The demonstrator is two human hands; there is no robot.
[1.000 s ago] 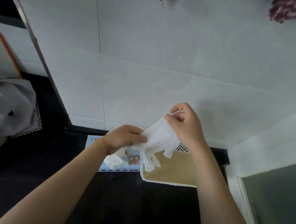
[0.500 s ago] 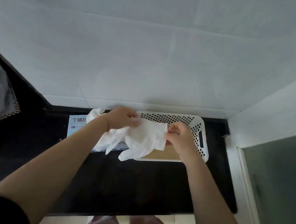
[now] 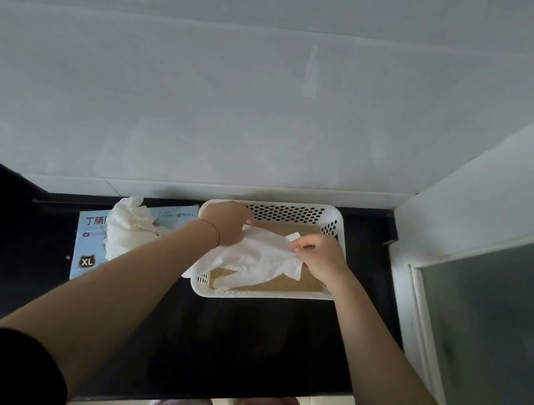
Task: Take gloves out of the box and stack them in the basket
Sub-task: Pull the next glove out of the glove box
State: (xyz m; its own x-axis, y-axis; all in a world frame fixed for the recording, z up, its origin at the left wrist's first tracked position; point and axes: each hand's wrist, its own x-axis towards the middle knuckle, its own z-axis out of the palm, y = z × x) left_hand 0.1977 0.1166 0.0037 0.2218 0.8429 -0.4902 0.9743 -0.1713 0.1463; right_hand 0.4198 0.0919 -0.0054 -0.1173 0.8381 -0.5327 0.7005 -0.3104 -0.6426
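Change: half a second ago the glove hung between both hands over the near left corner of the basket; now it is spread lower over the basket's inside, and the left hand has moved from the box side to above the basket's far left corner.
Glove: white glove (image 3: 258,260) stretched between the hands, its fingers drooping onto the brown floor of the basket near the front wall; one edge trails over the left rim.
Left hand: left hand (image 3: 228,223) has its fingers curled down, closed on the glove's left end.
Right hand: right hand (image 3: 318,253) pinches the glove's cuff edge between thumb and forefinger, other fingers folded in.
Basket: white perforated basket (image 3: 282,300) stands at the counter's back edge, toward the right corner.
Box: light blue glove box (image 3: 91,238) marked XL lies just left of the basket, with a bunch of white gloves (image 3: 128,226) bulging from its opening.
Counter: black counter (image 3: 237,343) carries both.
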